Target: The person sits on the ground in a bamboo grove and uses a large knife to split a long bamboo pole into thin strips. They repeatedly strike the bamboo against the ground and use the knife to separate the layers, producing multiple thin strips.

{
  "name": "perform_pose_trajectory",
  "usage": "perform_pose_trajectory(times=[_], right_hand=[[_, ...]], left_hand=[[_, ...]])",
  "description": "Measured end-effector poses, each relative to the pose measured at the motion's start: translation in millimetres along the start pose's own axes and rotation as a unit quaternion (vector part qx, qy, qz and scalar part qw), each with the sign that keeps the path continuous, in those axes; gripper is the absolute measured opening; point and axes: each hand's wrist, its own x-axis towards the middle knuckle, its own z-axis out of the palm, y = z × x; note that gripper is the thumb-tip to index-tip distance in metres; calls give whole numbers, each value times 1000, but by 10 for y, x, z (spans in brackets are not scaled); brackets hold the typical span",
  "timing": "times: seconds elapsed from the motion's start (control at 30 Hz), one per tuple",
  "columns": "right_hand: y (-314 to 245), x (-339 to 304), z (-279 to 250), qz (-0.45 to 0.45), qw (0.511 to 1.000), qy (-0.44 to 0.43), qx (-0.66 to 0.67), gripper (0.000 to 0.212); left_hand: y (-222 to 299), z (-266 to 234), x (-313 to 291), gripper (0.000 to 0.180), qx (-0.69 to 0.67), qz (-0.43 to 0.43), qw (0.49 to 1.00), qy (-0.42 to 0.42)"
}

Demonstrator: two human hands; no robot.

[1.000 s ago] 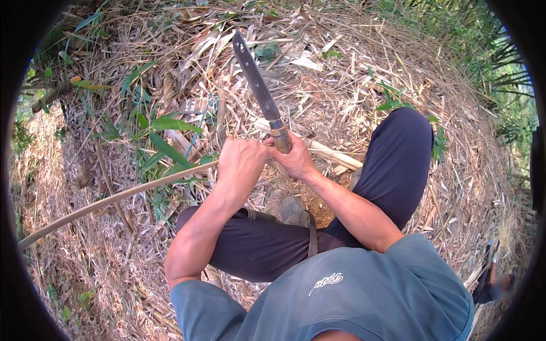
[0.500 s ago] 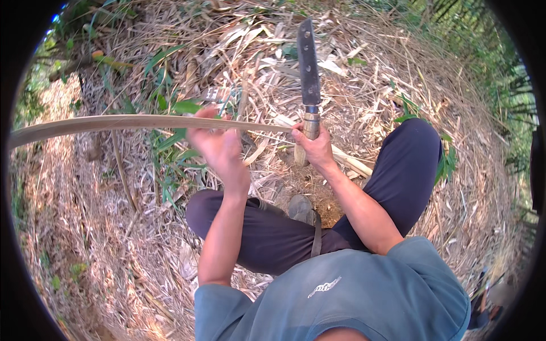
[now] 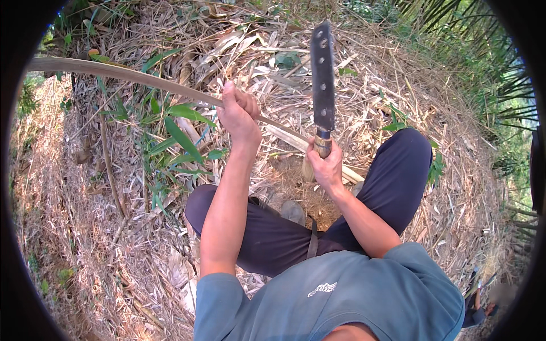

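Single head-worn fisheye view, looking steeply down, close over own arms, lap, littered ground (image 3: 85,227).

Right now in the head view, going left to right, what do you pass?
Far end of the bamboo strip → green leafy shoots → left hand gripping the strip → machete held upright in the right hand → bent right knee.

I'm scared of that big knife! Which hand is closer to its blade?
Right. The right hand grips the handle just below the blade. The left hand is off to the blade's left, holding the long stem.
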Motion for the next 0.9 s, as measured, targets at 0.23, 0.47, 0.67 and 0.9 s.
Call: perform_pose_trajectory(times=[0.23, 0.47, 0.67, 0.9], right_hand=[[67, -145, 158, 71, 993, -18, -88, 23], [-155, -98, 311, 6, 995, -17, -99, 20], [-272, -211, 373, 54, 990, -18, -127, 20], [59, -333, 468, 33, 980, -28, -192, 27]], left_hand=[[18, 20, 8, 47, 14, 12, 999, 46], [12, -24, -35, 52, 54, 47, 992, 107], [34, 20, -114, 50, 50, 27, 990, 126], [28, -184, -65, 46, 36, 42, 988, 144]])
